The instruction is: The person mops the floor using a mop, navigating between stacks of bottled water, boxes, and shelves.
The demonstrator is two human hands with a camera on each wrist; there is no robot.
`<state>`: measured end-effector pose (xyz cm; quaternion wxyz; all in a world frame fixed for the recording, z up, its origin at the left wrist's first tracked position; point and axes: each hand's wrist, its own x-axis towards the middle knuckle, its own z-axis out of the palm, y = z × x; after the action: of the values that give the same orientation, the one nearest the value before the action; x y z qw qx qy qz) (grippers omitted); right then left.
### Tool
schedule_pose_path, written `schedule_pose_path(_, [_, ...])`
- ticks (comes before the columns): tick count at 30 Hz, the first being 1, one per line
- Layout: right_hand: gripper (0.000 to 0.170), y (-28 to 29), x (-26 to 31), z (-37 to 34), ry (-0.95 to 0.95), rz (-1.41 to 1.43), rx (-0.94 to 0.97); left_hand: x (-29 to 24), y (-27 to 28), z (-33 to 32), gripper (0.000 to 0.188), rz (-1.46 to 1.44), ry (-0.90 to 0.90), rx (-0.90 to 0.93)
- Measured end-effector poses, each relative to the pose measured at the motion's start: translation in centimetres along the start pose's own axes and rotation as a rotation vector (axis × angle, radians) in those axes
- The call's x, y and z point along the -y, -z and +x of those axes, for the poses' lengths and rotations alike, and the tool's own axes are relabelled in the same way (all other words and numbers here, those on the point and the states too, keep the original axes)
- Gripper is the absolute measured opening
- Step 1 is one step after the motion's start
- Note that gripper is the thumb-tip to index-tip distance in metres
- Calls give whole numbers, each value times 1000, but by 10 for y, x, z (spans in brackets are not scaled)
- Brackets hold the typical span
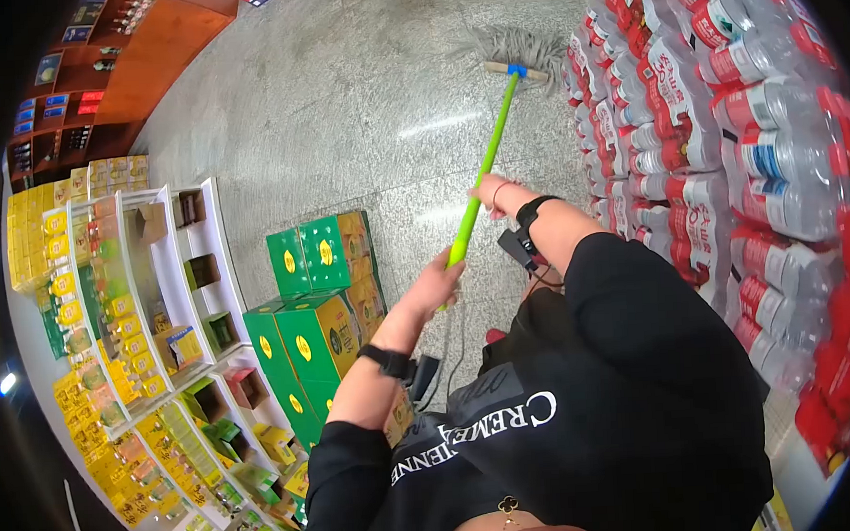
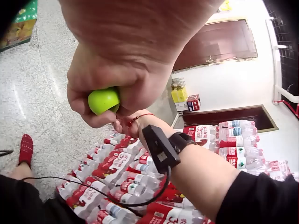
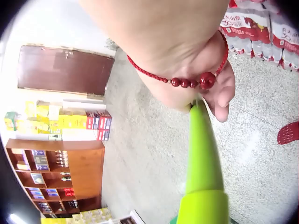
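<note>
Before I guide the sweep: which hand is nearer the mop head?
The right hand, wearing the red beaded bracelet: it is further along the green pole toward the mop head, while the left hand grips near the pole's opposite end.

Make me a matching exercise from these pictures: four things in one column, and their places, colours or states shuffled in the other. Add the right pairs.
Things:
1. Mop strands
2. Mop pole
3. Bracelet
4. Green boxes

Places, colours or states:
A. Red, with round beads
B. Stacked beside the white shelves
C. Grey, spread on the floor
D. Lime green, held in the left grip

Right pairs: 1-C, 2-D, 3-A, 4-B
</note>
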<state>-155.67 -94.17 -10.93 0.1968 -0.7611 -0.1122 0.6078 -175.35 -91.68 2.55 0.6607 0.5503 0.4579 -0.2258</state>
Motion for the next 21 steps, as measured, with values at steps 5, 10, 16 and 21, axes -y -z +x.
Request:
schedule_pose_path(5, [48,-119,-34,-40,5,-311,274,115,29,-103,46,110,52,0])
schedule_pose_path(10, [51,-235,-91,-104,-116,-392,522,241,17,-204,53,102,132,1])
schedule_pose_path(16, [52,-306,-132,-188,-95,-574,679,357,-11,-285,54,21,131,-22])
schedule_pose_path(21, [53,-360,-181,-182,-98,-537,750,397,-17,-320,53,55,77,-25])
